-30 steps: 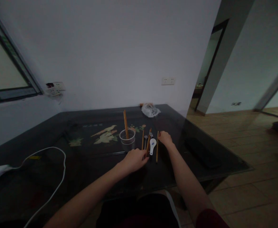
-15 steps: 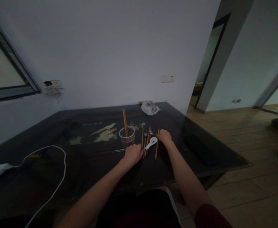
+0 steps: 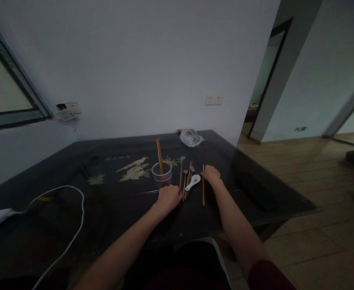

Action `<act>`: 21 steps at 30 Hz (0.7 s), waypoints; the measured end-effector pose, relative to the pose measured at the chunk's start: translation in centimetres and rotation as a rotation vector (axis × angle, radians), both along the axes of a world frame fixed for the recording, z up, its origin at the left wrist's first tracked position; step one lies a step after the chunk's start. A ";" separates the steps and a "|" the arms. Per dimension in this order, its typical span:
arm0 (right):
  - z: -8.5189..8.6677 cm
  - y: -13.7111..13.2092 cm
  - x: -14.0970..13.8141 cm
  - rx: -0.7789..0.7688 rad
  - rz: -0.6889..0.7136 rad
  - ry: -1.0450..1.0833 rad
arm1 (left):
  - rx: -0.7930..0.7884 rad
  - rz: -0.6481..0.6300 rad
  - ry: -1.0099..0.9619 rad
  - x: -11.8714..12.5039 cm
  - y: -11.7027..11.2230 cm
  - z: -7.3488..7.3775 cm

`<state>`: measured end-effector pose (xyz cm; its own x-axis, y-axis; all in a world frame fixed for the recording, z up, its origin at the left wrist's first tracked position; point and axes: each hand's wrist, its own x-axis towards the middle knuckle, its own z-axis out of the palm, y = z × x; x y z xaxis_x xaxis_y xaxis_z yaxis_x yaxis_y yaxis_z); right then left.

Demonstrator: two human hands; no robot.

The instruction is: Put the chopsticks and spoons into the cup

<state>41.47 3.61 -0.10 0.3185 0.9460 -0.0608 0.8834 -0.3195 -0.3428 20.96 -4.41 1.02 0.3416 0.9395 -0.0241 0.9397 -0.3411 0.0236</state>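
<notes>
- In the head view, we are reading our clock from the white spoon (image 3: 194,181), with 12 o'clock facing the wall (image 3: 134,80); its bowl is pointing to 2 and its handle to 8, across the paired chopsticks (image 3: 187,193).
- Our left forearm (image 3: 119,245) is slanting in from 7 o'clock, and our left hand (image 3: 169,196) is resting low at 8, back upward and knuckles bent.
- Our left fingers are curling inward at the near end of the left chopstick (image 3: 181,177); we cannot tell whether they are gripping it.
- Our right forearm (image 3: 239,221) is slanting in from 5 o'clock, and our right hand (image 3: 212,175) is sitting at 2, turned inward.
- Our right fingers are closing together on the far part of the right chopstick (image 3: 203,195), which is lying at 3 o'clock, its near end pointing towards 6.
- Between our hands, the thin metal spoon (image 3: 184,185) is lying at 9 o'clock, beside the left chopstick.
- The clear cup (image 3: 162,179) is standing near our left hand at 10, with upright chopsticks (image 3: 159,155) leaning inside.
</notes>
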 end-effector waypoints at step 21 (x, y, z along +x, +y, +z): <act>1.5 -0.8 -1.1 0.194 0.261 1.057 | 0.068 0.011 -0.196 -1.0 -0.1 1.3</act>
<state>40.39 2.81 1.37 -0.0171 0.9995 -0.0275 0.1476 -0.0247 -0.9887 20.00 -4.54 2.27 0.3231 0.9404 0.1059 0.9232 -0.3378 0.1835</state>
